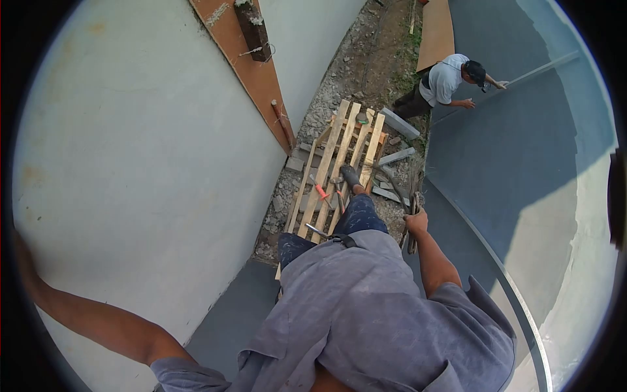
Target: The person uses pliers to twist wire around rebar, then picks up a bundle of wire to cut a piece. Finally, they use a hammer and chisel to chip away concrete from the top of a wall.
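Note:
My right hand (416, 223) is closed around a bundle of dark cable or hose (413, 243) beside my right hip. A curved length of it runs up toward the slatted wooden platform (336, 147); its exact kind is hard to make out. At the far left edge my left arm (98, 318) stretches out to the white wall (144, 163), and the left hand (23, 258) is lost in the dark rim, its fingers hidden. My foot (351, 175) is on the slats, near a red-handled tool (320, 188) and a second red-handled tool (339, 198).
A co-worker (447, 81) bends at the grey wall (503, 130), hands on a long straightedge (542, 72). Concrete pieces (400, 123) and rubble lie beside the platform. A brown board (238, 46) with a timber block (253, 32) stands against the white wall.

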